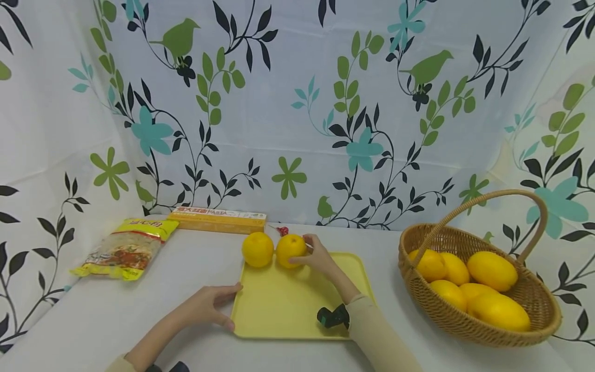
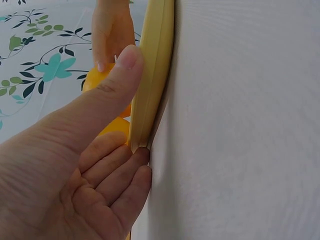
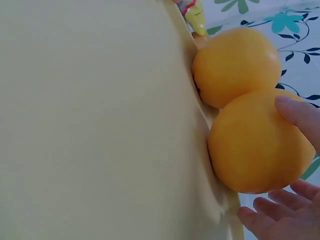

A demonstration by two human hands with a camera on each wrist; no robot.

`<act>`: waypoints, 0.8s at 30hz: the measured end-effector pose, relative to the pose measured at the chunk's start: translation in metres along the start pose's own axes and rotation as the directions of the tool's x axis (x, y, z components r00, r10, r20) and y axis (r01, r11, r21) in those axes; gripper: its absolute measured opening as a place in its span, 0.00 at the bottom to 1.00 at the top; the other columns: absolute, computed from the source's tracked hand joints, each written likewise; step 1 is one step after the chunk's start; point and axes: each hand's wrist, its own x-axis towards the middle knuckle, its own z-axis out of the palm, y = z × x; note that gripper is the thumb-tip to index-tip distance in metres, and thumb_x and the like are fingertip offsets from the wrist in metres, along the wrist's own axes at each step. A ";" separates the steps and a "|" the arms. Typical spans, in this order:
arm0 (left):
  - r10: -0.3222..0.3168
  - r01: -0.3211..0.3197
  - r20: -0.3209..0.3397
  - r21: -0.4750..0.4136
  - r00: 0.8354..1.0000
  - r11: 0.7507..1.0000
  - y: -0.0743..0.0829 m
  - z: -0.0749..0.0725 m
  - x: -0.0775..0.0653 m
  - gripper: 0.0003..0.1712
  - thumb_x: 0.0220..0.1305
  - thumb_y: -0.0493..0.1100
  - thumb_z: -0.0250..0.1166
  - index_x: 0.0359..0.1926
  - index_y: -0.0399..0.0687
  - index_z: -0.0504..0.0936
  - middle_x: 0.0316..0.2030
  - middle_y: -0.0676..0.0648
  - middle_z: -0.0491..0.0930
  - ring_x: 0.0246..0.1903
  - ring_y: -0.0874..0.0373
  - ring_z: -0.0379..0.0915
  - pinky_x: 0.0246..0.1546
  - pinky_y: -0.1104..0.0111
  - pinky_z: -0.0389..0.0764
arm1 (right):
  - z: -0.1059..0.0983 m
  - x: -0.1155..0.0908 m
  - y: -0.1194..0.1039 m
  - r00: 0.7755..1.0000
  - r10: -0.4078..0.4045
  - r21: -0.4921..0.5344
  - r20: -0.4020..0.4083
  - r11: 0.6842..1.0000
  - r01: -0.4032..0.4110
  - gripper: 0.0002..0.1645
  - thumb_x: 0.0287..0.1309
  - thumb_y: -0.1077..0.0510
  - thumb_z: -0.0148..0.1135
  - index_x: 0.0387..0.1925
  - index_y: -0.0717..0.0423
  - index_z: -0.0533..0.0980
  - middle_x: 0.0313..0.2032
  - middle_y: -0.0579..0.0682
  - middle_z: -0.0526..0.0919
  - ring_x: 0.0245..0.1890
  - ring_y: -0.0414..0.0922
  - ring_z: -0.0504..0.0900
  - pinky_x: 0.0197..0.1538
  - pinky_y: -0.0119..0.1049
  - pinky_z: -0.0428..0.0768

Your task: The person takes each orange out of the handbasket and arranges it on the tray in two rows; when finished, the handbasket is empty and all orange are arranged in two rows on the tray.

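A pale yellow tray lies flat on the white table. Two oranges sit side by side at its far left end. My right hand reaches over the tray and holds the right-hand orange, thumb on one side and fingers around the other. In the right wrist view, some of those fingers are spread below the fruit. Along the tray's left edge, my left hand rests with thumb and fingers spread apart. Its fingertips touch the outer side of the rim in the left wrist view.
To the right stands a wicker basket with a tall handle, holding several yellow oval fruits. A yellow food bag and a long pasta box lie at the back left. Behind the oranges is a small red object.
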 end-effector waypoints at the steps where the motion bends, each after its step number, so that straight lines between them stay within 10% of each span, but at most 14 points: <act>1: 0.000 0.000 0.000 0.002 1.000 1.000 0.000 0.000 0.000 0.51 0.34 0.54 0.74 0.58 0.32 0.66 0.57 0.36 0.65 0.55 0.44 0.63 0.53 0.55 0.67 | -0.002 -0.004 -0.007 1.000 -0.003 0.004 0.007 1.000 0.003 0.45 0.43 0.57 0.70 0.59 0.65 0.56 0.60 0.64 0.58 0.60 0.59 0.59 0.61 0.48 0.59; 10: 0.003 -0.003 -0.007 0.000 1.000 1.000 0.001 -0.003 -0.001 0.51 0.34 0.53 0.74 0.58 0.32 0.66 0.57 0.35 0.64 0.55 0.44 0.63 0.53 0.55 0.66 | -0.008 -0.008 -0.015 0.999 -0.018 0.028 0.029 0.999 0.017 0.42 0.46 0.60 0.68 0.59 0.67 0.57 0.59 0.64 0.60 0.60 0.58 0.58 0.61 0.48 0.59; 24: -0.003 0.003 -0.012 -0.004 1.000 1.000 0.002 0.002 0.000 0.51 0.33 0.54 0.74 0.58 0.33 0.66 0.57 0.35 0.64 0.55 0.44 0.63 0.53 0.54 0.67 | -0.001 -0.003 -0.008 0.994 -0.105 -0.232 0.030 0.966 0.109 0.40 0.40 0.57 0.69 0.58 0.57 0.65 0.47 0.58 0.66 0.44 0.53 0.67 0.49 0.48 0.70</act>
